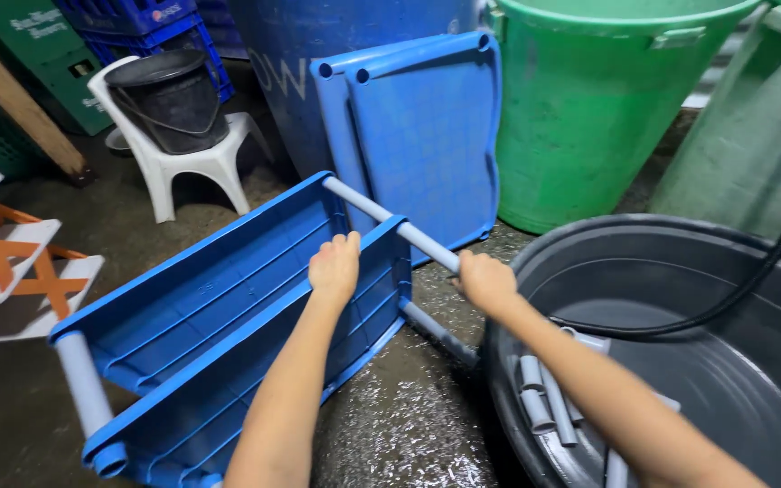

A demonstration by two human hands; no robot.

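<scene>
A blue plastic shelf rack (201, 307) lies tilted on its side on the wet floor, with grey tube legs joining its panels. My left hand (334, 267) grips the edge of the upper blue panel. My right hand (484, 280) is closed around a grey tube leg (390, 221) at the rack's corner. Another grey tube (83, 384) sticks out at the rack's near left end. Two more blue shelf panels (422, 126) lean upright against a blue barrel behind.
A big dark grey tub (680, 262) at right holds several loose grey tubes (544, 398) and a black hose (770, 244). Green bins (598, 108) stand behind it. A white plastic chair (183, 158) carries a black bucket. An orange-and-white folding rack (11, 253) is at left.
</scene>
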